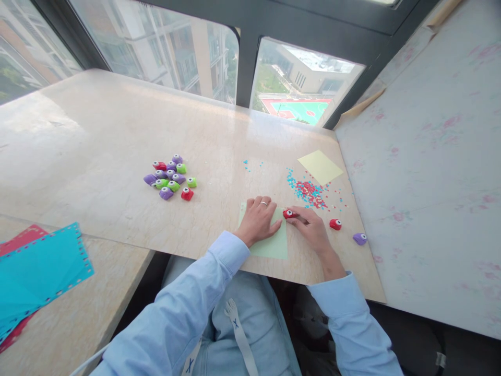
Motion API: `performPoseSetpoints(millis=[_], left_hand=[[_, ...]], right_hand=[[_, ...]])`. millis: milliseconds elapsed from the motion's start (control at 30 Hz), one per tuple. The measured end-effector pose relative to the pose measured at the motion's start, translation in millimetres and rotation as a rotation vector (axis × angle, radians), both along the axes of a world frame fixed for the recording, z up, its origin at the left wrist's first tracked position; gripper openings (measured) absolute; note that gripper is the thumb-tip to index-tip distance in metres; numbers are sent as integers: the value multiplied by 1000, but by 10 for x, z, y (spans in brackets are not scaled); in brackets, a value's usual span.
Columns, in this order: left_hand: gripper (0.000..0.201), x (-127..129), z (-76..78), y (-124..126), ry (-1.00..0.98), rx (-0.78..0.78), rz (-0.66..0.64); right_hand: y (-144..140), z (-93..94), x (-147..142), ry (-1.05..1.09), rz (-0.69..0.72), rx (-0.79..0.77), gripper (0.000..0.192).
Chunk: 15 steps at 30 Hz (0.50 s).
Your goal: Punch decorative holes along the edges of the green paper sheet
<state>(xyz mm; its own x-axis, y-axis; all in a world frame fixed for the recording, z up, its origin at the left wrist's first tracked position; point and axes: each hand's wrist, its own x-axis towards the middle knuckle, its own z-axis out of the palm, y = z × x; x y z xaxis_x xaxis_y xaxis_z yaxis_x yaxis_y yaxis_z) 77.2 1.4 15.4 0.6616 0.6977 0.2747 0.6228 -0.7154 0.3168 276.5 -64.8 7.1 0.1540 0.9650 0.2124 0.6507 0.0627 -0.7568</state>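
My left hand (pixel 258 219) lies flat, fingers apart, on a pale green paper sheet (pixel 274 245) near the table's front edge. My right hand (pixel 311 227) grips a small red paper punch (pixel 289 213) set against the sheet's right edge. Another red punch (pixel 335 224) and a purple punch (pixel 359 238) sit just to the right of that hand. A scatter of tiny blue and red paper bits (pixel 309 190) lies right behind the hands.
A cluster of several purple, green and red punches (pixel 170 177) sits at mid-left. A yellow sheet (pixel 320 167) lies at the back right. Punched blue and red sheets (pixel 35 271) rest on a lower surface at left. Windows line the back; a wall stands at right.
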Motion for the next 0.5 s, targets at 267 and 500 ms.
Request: performPoseSetpoints(millis=[267,500], left_hand=[[37,-1,5,-5,3,-21,-6],[31,-8,25,-8,-46,-75,17]], right_hand=[[42,24,-65,-106,-16,49,29],[-66,53,-143,-205,52,134,26]])
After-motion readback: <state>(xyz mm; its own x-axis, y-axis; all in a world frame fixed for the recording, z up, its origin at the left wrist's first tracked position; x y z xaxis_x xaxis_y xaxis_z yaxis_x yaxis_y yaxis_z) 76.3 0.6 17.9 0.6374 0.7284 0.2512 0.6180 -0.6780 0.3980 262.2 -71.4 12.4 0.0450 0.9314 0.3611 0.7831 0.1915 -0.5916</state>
